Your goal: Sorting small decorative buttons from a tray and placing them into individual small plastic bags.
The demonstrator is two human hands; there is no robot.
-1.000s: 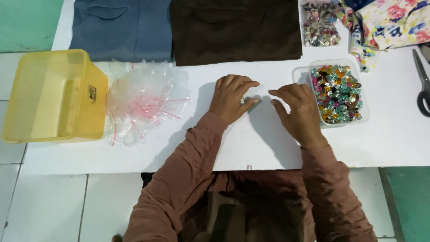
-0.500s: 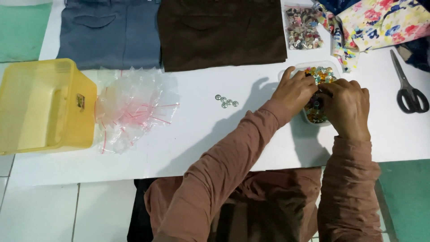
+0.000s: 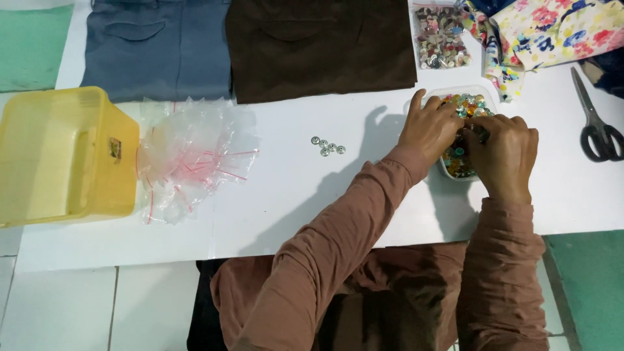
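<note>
Now both my left hand (image 3: 430,129) and right hand (image 3: 500,151) have moved into the clear tray of coloured buttons (image 3: 469,107) at two o'clock on the table (image 3: 312,208), fingers curled among them, grip unclear, leaving five small buttons (image 3: 327,147) at nine o'clock.

Far left on the white tabletop (image 3: 292,208) sits a yellow translucent plastic tub (image 3: 62,156), and touching its right side lies a heap of small clear plastic bags with red seal strips (image 3: 192,153). Along the far edge, a folded grey-blue garment (image 3: 156,49) lies beside a folded dark brown garment (image 3: 318,45). Far right: flowered fabric (image 3: 552,32), with black-handled scissors (image 3: 595,127) near it.
</note>
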